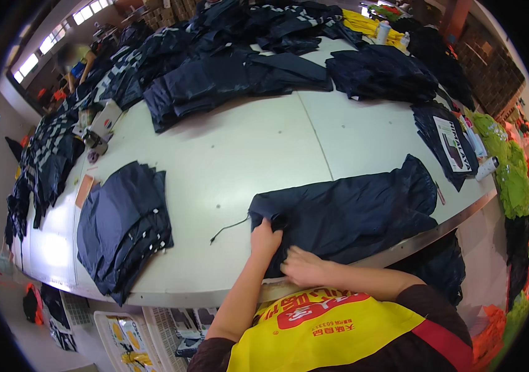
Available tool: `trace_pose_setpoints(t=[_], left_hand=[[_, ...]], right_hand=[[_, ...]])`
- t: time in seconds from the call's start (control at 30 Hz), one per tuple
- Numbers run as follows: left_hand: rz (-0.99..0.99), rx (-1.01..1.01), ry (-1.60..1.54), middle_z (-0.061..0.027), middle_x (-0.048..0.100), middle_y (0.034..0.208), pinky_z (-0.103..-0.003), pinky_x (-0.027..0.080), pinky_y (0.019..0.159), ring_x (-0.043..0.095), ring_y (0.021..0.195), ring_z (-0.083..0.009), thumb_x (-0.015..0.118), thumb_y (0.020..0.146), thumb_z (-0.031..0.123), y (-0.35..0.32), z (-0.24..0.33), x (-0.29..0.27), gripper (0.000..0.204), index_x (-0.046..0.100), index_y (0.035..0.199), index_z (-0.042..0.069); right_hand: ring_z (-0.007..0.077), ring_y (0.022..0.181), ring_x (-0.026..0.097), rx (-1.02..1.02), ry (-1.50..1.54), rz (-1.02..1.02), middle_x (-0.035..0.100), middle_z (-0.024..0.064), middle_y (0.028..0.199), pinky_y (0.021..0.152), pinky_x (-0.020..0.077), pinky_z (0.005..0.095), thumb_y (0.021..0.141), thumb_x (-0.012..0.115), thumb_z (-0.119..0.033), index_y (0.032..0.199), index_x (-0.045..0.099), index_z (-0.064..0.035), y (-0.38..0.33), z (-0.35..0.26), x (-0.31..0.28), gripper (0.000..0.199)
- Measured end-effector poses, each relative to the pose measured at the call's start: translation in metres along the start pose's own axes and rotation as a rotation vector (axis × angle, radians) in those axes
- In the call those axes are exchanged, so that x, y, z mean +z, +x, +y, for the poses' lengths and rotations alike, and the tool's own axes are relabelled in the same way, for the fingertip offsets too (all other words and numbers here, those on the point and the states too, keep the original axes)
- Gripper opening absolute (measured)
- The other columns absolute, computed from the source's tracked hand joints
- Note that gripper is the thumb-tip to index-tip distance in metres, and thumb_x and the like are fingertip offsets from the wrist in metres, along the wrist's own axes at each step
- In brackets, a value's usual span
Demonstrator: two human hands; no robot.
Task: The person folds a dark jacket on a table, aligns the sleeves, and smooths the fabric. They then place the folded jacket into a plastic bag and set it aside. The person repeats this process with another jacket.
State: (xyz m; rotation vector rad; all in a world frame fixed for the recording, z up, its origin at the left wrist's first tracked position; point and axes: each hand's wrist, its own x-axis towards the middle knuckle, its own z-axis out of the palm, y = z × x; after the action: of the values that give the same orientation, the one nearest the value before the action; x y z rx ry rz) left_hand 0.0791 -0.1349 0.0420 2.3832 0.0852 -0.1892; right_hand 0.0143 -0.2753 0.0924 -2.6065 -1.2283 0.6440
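Observation:
A dark navy garment (354, 211) lies flat on the white table (246, 155) near its front edge. My left hand (265, 239) grips the garment's left edge, where a thin black cord (227, 228) trails out onto the table. My right hand (301, 266) lies close beside it, pressing on the garment's lower left corner with fingers bent. Both forearms enter from the lower edge above my yellow apron (339, 335).
A stack of folded navy pieces (121, 229) lies to the left. More dark piles (233, 77) cover the far table, with another stack (382, 71) at right. A small machine (100, 127) stands far left. Green fabric (506, 167) lies right. White crates (128, 338) stand below.

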Motion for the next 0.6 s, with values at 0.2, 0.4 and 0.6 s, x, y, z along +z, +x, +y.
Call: trace_pose_setpoints(t=[0.2, 0.4, 0.6], left_hand=[[0.082, -0.101, 0.164, -0.0235, 0.063, 0.091, -0.047, 0.049, 0.070, 0.062, 0.083, -0.0415, 0.064, 0.077, 0.047, -0.022, 0.041, 0.014, 0.052, 0.050, 0.097, 0.001], [0.354, 0.013, 0.065, -0.0109, 0.055, 0.063, -0.040, 0.044, 0.053, 0.056, 0.056, -0.0315, 0.072, 0.072, 0.034, -0.030, 0.024, 0.029, 0.036, 0.056, 0.088, 0.005], [0.409, 0.035, 0.064, -0.0077, 0.051, 0.056, -0.035, 0.041, 0.047, 0.052, 0.047, -0.0254, 0.069, 0.068, 0.019, -0.032, 0.002, 0.046, 0.023, 0.062, 0.085, 0.007]], right_hand=[[0.0412, 0.133, 0.025, 0.179, 0.074, 0.417, 0.031, 0.0255, 0.141, 0.106, 0.0201, 0.0529, 0.084, 0.058, -0.047, 0.136, 0.037, -0.0066, -0.029, 0.063, 0.011, 0.069], [0.0350, 0.096, 0.060, -0.007, 0.431, 0.196, 0.064, 0.0182, 0.103, 0.083, 0.0471, 0.0440, 0.083, 0.058, -0.046, 0.115, 0.056, -0.0069, 0.012, 0.208, -0.093, 0.051], [0.0357, 0.113, 0.048, 0.604, -0.135, 0.845, 0.049, 0.0211, 0.124, 0.092, 0.0437, 0.0428, 0.076, 0.057, -0.008, 0.120, 0.050, -0.0027, 0.104, 0.480, -0.166, 0.045]])
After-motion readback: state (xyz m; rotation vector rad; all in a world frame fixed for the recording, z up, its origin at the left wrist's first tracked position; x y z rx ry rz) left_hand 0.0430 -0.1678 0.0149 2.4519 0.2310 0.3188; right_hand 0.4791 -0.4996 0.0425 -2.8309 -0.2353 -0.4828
